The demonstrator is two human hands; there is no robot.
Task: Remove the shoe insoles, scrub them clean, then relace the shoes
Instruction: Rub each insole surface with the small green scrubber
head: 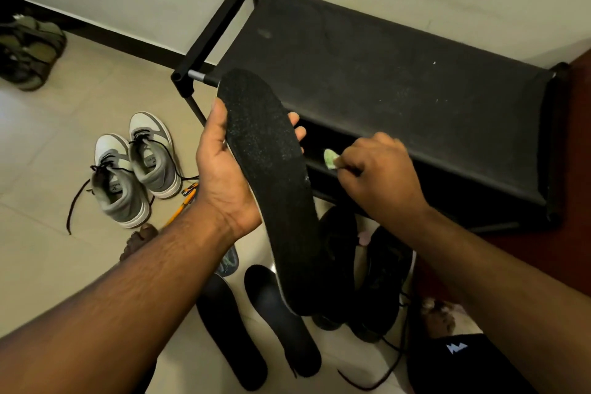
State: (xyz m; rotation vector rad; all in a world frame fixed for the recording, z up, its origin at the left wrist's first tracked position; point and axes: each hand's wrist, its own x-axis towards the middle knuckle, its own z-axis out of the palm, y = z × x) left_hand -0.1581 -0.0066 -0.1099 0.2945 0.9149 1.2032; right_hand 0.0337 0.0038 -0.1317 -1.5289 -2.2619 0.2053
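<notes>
My left hand [220, 176] grips a long black insole [271, 176] from its left edge, holding it up with the dark speckled top face toward me. Just right of the insole, my right hand [380, 176] is closed around a small pale green brush or scrubber [330, 158] whose tip sticks out toward the insole without clearly touching it. Two more black insoles [230, 329] [281, 320] lie side by side on the floor below. A pair of black shoes [380, 281] sits under my hands, partly hidden by the held insole, with dark laces trailing.
A black fabric shoe rack [399, 80] stands against the wall straight ahead. A grey-and-white pair of sneakers [137, 169] with loose laces sits on the tiles at left, an orange tool [184, 201] beside them. Olive sandals [28, 51] lie far left. My bare feet show below.
</notes>
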